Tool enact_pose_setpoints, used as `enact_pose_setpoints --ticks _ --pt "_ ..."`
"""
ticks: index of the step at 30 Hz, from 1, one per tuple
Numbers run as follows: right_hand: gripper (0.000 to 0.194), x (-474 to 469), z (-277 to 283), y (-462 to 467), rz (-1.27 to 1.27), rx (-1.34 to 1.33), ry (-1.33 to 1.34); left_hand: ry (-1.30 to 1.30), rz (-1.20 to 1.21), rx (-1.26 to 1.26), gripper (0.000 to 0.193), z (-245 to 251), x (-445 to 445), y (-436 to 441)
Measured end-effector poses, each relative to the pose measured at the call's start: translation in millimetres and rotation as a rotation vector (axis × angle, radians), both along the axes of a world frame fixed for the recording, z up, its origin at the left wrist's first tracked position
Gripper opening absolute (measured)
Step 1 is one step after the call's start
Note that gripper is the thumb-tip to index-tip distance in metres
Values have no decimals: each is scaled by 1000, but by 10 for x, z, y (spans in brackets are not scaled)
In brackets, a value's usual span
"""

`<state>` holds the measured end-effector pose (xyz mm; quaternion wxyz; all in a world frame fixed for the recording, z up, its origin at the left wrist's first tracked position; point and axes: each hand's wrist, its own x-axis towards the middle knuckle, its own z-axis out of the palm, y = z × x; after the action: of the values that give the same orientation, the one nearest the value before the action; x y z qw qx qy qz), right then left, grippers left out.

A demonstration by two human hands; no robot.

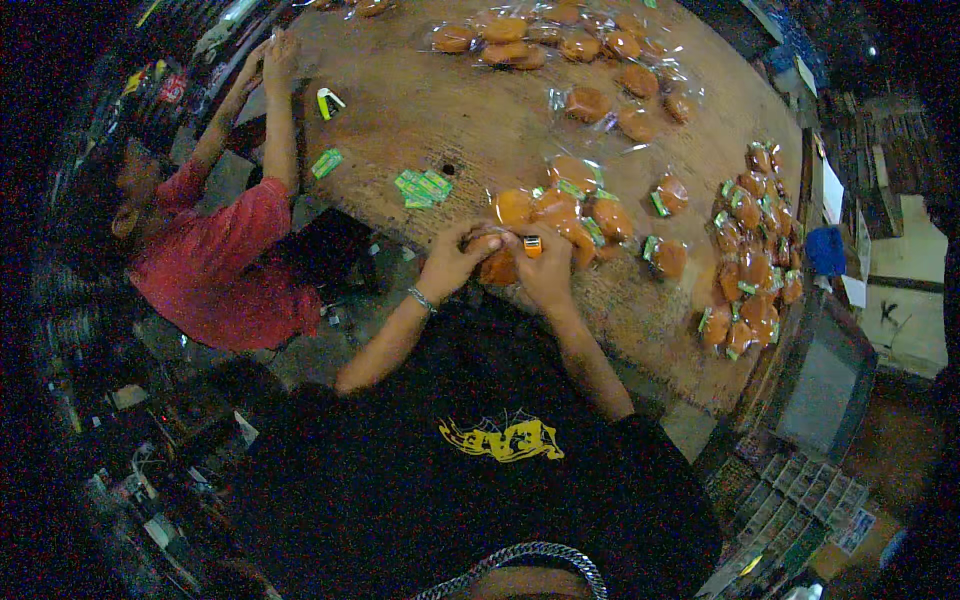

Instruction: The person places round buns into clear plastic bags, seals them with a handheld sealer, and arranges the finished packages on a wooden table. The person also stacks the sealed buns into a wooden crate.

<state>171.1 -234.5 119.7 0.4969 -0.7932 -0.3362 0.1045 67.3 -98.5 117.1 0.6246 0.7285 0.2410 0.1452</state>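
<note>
Both my hands meet at the near edge of a wooden table (450,112). My left hand (451,262) and my right hand (541,262) pinch the top of a clear plastic bag with a round orange-brown item (498,268) in it. An orange stapler (532,246) shows at my right hand; its lower part is hidden. Similar bagged items (559,206) lie just beyond my hands, several with green labels. A loose pile of green printed labels (422,188) lies to the left, with a small stack of labels (327,163) farther left.
More bagged items (581,45) spread across the far side, and a heap of labelled bags (754,255) lies at the right edge. Two labelled bags (669,195) lie between. A yellow-green stapler (329,103) stands at the left. A person in a red shirt (225,262) sits at the left.
</note>
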Motion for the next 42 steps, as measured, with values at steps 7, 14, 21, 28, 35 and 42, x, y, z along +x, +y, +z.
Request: enact_pose_setpoints --ticks 7,14,21,28,35,42 --pt "39 74 -676 1142 -83 -370 203 93 259 -246 31 -567 -450 936" --pt "37 31 -1232 1886 -46 -398 -131 207 182 -323 27 -942 -714 1594" --pt "25 68 -1225 1848 33 -469 -183 207 142 -392 28 -1026 -637 1706" --pt "25 97 -826 1494 114 -48 -7 201 84 -266 34 -795 -392 1488" --pt "27 5 -588 792 137 -17 16 108 23 -197 38 -589 -65 889" --pt "30 332 -391 136 215 -199 396 123 99 221 38 -279 -20 72"
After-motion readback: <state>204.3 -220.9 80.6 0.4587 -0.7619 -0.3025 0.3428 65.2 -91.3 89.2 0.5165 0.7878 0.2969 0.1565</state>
